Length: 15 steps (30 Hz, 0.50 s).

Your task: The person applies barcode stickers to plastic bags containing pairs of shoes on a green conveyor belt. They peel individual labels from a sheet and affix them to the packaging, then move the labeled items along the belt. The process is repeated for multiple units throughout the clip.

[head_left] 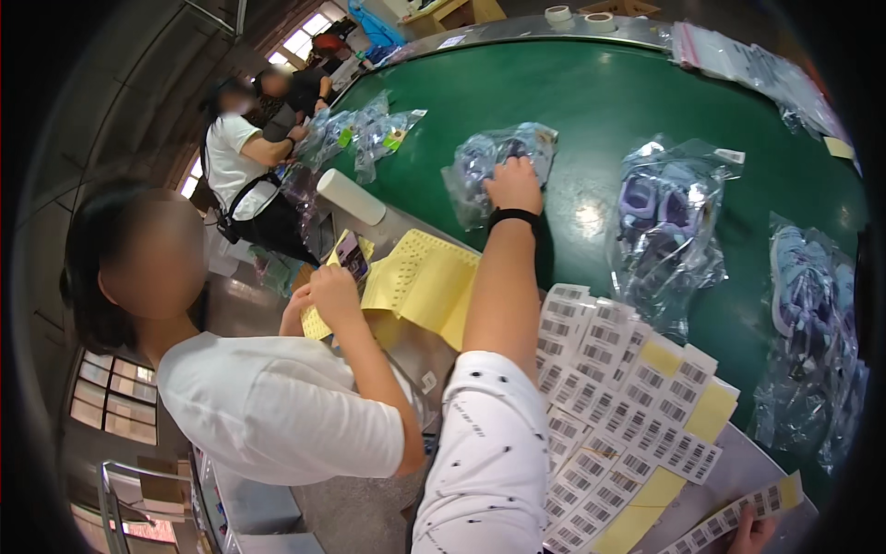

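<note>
My left hand (515, 187), with a black band at its wrist, reaches across the green surface to a clear plastic bag of light-blue shoes (474, 164). Its fingers are bent together on the bag's near side, and their tips are partly hidden. At the lower right edge my right hand (755, 535) is closed on a strip of barcode labels (711, 528) with yellow backing. Between my arms lie several overlapping sheets of barcode labels (614, 379). Farther right on the green surface are a bag of lilac and blue shoes (660, 203) and another bag of blue shoes (808, 286).
A co-worker in white (277, 406) stands close on my left, handling yellow label sheets (420, 277). Beyond, two people work beside more bagged shoes (378, 134). A white roll (351, 197) lies near the green belt's (591, 92) left edge; flat plastic bags (748, 74) lie far right.
</note>
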Motion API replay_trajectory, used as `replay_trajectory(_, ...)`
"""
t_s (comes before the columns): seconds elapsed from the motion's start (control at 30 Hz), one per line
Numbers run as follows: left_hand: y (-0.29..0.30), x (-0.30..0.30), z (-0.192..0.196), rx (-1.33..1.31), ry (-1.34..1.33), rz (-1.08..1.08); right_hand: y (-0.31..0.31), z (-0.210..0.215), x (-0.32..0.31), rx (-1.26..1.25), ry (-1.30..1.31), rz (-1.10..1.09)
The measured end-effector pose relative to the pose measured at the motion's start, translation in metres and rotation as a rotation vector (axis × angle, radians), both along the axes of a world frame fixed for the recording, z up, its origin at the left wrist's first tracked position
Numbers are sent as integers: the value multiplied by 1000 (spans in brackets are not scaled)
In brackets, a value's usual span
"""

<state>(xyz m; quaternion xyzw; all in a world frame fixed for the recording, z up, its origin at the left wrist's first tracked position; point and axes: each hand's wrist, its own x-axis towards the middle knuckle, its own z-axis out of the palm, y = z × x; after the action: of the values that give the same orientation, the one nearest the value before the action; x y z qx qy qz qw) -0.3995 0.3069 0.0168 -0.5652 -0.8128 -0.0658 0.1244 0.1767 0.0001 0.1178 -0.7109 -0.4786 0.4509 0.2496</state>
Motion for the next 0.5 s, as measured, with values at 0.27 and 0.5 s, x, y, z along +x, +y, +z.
replay_trajectory(0.27,-81,110,125,-3,-531,-567,3,-8,5,38,179,-14)
replay_trajectory(0.5,-275,303,188,-333,-1507,-869,13,25,1,85,620,74)
